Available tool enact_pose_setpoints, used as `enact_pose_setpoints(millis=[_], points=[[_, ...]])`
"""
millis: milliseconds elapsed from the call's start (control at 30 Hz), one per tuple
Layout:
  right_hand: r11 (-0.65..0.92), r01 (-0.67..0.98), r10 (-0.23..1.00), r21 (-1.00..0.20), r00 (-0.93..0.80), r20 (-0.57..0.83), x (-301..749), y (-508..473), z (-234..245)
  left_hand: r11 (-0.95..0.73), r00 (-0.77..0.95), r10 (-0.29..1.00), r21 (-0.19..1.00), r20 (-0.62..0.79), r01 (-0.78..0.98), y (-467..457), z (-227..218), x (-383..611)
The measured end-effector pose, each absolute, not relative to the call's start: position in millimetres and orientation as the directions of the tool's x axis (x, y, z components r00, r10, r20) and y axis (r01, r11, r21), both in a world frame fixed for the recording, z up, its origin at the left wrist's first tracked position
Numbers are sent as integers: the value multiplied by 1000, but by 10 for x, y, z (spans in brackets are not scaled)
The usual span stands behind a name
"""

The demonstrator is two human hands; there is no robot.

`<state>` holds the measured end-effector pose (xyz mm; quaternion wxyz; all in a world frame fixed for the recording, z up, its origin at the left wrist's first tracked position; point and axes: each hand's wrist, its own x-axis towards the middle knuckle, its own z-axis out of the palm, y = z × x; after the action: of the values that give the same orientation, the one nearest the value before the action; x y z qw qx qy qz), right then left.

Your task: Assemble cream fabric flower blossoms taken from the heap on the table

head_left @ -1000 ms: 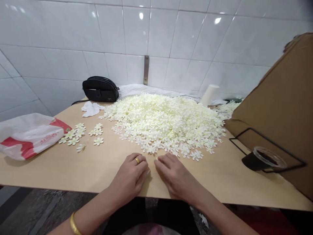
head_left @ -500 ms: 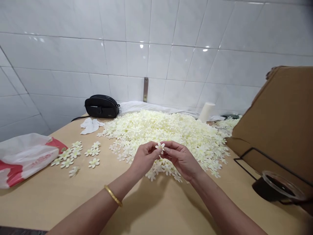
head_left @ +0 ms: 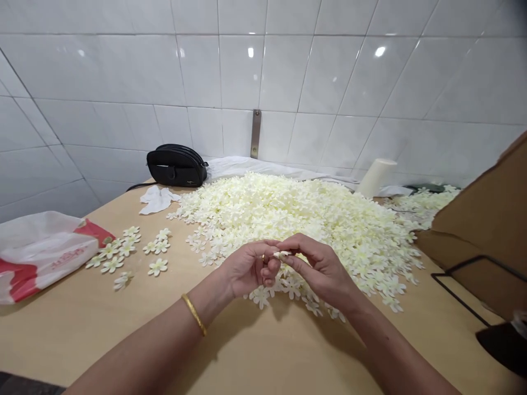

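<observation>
A small white artificial flower (head_left: 281, 254) is pinched between my two hands, turned nearly edge-on. My left hand (head_left: 252, 269), with a ring and a gold bracelet at the wrist, closes its fingertips on one side of it. From the other side my right hand (head_left: 319, 266) grips it between thumb and fingers, which partly cover it. Just behind and below the hands spreads a big heap of loose white-yellow flowers (head_left: 263, 206). Off to the left lie a few separate flowers (head_left: 157, 267) and a small cluster of them (head_left: 113, 252).
A red-and-white plastic bag (head_left: 45, 252) lies at left. A black pouch (head_left: 177, 166), crumpled white tissue (head_left: 158, 199) and a white cone (head_left: 376, 178) stand along the back. A cardboard box (head_left: 486, 230) and black wire frame (head_left: 461, 291) occupy the right.
The flower has turned from facing me to nearly edge-on. My left hand has rolled palm-up with its fingers curled. The view has shifted a little to the left.
</observation>
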<state>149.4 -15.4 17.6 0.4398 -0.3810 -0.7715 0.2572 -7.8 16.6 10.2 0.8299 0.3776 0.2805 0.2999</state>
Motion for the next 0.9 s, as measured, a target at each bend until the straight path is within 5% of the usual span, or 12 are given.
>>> enact_pose_setpoints(millis=[200, 533, 633, 700, 800, 900], points=[[284, 110, 947, -953, -186, 261, 1519, -116, 85, 246, 539, 838, 941, -86, -231, 111, 68, -2], [96, -13, 975, -995, -199, 97, 1474, -68, -11, 115, 462, 886, 985, -44, -128, 124, 81, -83], [152, 107, 970, -983, -206, 128, 1421, -104, 14, 113, 444, 894, 989, -60, -93, 106, 68, -65], [270, 340, 962, -901, -142, 234, 1328, -146, 7, 23, 362, 932, 999, -12, -27, 71, 34, -32], [456, 712, 819, -534, -101, 565, 1163, -209, -45, -182, 207, 965, 980, 161, 85, 18, -27, 16], [562, 763, 671, -319, -195, 715, 1090, -246, -77, -186, 169, 969, 982, 179, 30, 25, -47, 14]])
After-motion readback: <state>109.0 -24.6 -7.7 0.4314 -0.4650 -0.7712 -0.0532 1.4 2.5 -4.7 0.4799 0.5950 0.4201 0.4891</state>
